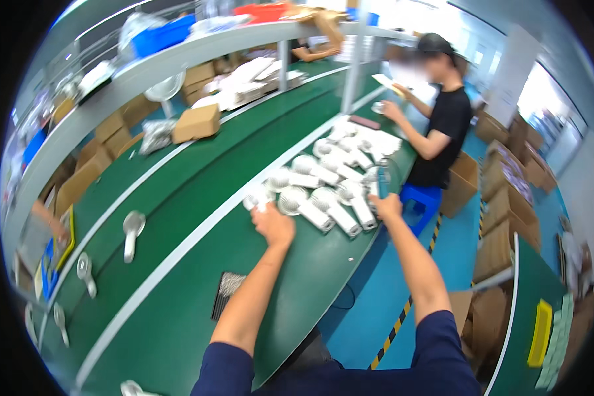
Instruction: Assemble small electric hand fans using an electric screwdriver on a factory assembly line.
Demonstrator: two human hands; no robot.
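My left hand is closed on a white handheld fan at the left end of a cluster of similar fans. My right hand grips a slim blue tool, which looks like a corded electric screwdriver, upright at the right edge of the cluster. Between the hands, several white handheld fans lie close together on the green bench, round heads away from me and handles toward me. Fingers hide part of the fan in my left hand and the lower end of the tool.
A black tray of small metal parts lies by my left forearm. More fans lie on the green conveyor to the left. A co-worker in black sits at the far right. Cardboard boxes line the aisle.
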